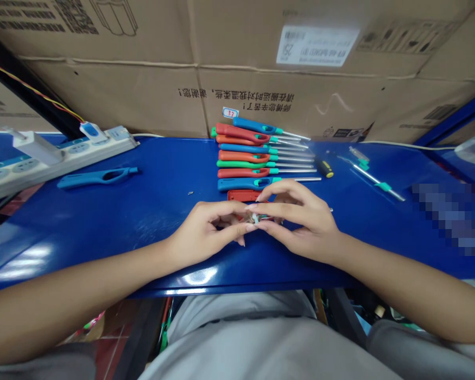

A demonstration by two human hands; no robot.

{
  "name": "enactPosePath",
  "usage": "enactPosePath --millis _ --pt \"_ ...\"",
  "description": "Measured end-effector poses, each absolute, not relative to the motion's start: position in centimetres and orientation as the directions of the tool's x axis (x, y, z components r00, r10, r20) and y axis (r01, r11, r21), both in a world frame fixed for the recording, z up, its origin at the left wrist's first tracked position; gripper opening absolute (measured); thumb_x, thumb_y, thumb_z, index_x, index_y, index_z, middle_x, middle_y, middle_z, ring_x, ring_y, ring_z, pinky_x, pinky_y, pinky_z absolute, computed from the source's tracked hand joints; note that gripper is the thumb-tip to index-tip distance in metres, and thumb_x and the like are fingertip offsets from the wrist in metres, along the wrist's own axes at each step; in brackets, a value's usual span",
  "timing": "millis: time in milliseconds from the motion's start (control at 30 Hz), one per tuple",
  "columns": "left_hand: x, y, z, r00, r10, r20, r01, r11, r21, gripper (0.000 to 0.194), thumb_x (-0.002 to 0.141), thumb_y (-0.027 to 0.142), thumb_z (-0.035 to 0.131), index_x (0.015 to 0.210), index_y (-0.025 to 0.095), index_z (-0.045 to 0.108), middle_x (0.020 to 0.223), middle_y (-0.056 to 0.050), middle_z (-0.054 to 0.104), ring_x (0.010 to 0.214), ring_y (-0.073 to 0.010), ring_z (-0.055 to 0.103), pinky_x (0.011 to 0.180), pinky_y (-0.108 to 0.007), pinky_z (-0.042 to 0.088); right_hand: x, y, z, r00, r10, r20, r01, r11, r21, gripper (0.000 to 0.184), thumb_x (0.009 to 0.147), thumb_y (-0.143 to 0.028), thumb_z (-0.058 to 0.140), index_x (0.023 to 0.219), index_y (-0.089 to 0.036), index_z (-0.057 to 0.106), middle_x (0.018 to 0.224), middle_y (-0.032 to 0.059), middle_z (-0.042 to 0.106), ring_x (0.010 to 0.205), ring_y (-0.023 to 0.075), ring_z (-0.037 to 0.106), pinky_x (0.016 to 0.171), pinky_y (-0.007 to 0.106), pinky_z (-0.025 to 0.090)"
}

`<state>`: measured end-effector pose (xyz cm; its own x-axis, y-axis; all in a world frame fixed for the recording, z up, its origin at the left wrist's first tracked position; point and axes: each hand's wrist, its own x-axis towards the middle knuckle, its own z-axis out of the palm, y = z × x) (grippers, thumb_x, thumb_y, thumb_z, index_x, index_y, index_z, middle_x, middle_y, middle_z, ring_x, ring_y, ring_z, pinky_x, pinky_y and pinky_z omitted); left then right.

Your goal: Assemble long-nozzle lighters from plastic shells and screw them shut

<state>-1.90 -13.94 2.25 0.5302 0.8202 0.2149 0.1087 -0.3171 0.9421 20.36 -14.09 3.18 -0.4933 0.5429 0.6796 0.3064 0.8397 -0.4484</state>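
Observation:
My left hand (209, 229) and my right hand (304, 219) meet over the front of the blue table (174, 174). Their thumbs and forefingers pinch a small whitish and metallic lighter part (255, 217) between them. My fingers cover most of it, so its exact kind does not show. Just behind the fingertips lies an open red lighter shell (241, 196), partly hidden by my right hand. Beyond it, a stack of gas lighters (243, 157) with blue, red, orange and green handles lies side by side, their metal tubes pointing right.
A blue lighter handle (97, 178) lies at the left, before a white power strip (63, 153). Tiny metal pins (190, 193) rest near the middle. Right of the lighters are a yellow and black screwdriver (324, 166) and a loose metal tube (374, 177). A cardboard box (142, 95) stands behind.

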Motion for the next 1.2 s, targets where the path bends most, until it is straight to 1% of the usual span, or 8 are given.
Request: enactPosePath --millis 100,233,467,633,767,900,1000,1200 --pt "-1.9 -13.9 2.4 0.525 0.818 0.233 0.130 -0.348 0.928 0.013 0.090 0.024 0.072 0.100 0.016 0.076 0.082 -0.003 0.076 0.060 -0.0124 0.071 0.060 -0.021 0.060 20.2 -14.1 3.2 -0.474 0.585 0.659 0.277 0.809 -0.519 0.024 0.092 -0.020 0.068 0.114 -0.027 0.074 0.108 0.0076 0.065 0.089 0.0159 0.068 0.070 0.029 0.060" --pt "-1.9 -13.9 2.5 0.538 0.794 0.281 0.127 -0.406 0.905 0.014 0.091 0.020 0.070 0.102 0.016 0.077 0.084 -0.004 0.076 0.061 -0.0114 0.070 0.059 -0.019 0.059 20.2 -14.1 3.2 -0.472 0.613 0.633 0.281 0.786 -0.552 0.020 0.092 -0.024 0.069 0.110 -0.025 0.074 0.108 0.0084 0.067 0.087 0.0164 0.067 0.061 0.026 0.059" --pt "-2.1 -13.7 2.4 0.536 0.804 0.257 0.145 -0.387 0.911 0.022 0.094 0.029 0.066 0.111 0.018 0.075 0.089 -0.005 0.076 0.058 -0.0108 0.066 0.056 -0.021 0.057 20.6 -14.3 3.4 -0.461 0.643 0.611 0.335 0.764 -0.552 0.041 0.090 -0.023 0.067 0.130 -0.028 0.064 0.119 0.0093 0.062 0.069 0.0118 0.059 0.061 0.031 0.056" --pt "-2.1 -13.2 2.9 0.447 0.849 0.281 0.173 -0.390 0.904 0.021 0.094 0.035 0.067 0.103 0.018 0.075 0.082 -0.003 0.076 0.062 -0.0114 0.064 0.056 -0.020 0.052 20.8 -13.3 3.2 -0.384 0.738 0.554 0.466 0.673 -0.574 0.029 0.091 -0.020 0.062 0.120 -0.024 0.065 0.112 0.0085 0.062 0.065 0.0113 0.054 0.060 0.029 0.051" --pt "-2.2 -12.7 3.4 0.344 0.913 0.220 0.168 -0.291 0.942 0.026 0.089 0.043 0.071 0.089 0.017 0.072 0.069 0.001 0.068 0.055 -0.0094 0.057 0.051 -0.019 0.047 21.2 -12.8 2.9 -0.510 0.744 0.433 0.538 0.668 -0.514 0.015 0.090 -0.019 0.062 0.104 -0.021 0.066 0.105 0.0065 0.063 0.073 0.0137 0.057 0.065 0.028 0.048" --pt "-2.2 -12.4 3.5 0.380 0.912 0.153 0.161 -0.228 0.960 0.030 0.087 0.047 0.072 0.085 0.017 0.070 0.062 0.003 0.062 0.048 -0.0076 0.048 0.045 -0.019 0.040 21.4 -12.9 2.7 -0.666 0.689 0.286 0.597 0.722 -0.349 0.014 0.093 -0.026 0.062 0.106 -0.021 0.066 0.112 0.0066 0.062 0.080 0.0142 0.061 0.063 0.026 0.043" --pt "-2.3 -12.3 3.3 0.401 0.904 0.149 0.164 -0.231 0.959 0.029 0.088 0.046 0.072 0.084 0.017 0.070 0.061 0.004 0.061 0.047 -0.0072 0.046 0.044 -0.019 0.037 21.3 -13.0 2.4 -0.725 0.644 0.245 0.594 0.764 -0.250 0.015 0.095 -0.029 0.061 0.108 -0.022 0.066 0.115 0.0068 0.061 0.085 0.0156 0.062 0.060 0.025 0.039" --pt "-2.3 -12.2 3.2 0.415 0.903 0.114 0.209 -0.217 0.953 0.028 0.089 0.044 0.071 0.086 0.017 0.071 0.058 0.004 0.058 0.048 -0.0081 0.046 0.044 -0.019 0.036 21.1 -12.9 2.0 -0.748 0.621 0.236 0.585 0.784 -0.209 0.012 0.098 -0.028 0.058 0.101 -0.021 0.067 0.113 0.0064 0.064 0.079 0.0140 0.060 0.055 0.024 0.033"
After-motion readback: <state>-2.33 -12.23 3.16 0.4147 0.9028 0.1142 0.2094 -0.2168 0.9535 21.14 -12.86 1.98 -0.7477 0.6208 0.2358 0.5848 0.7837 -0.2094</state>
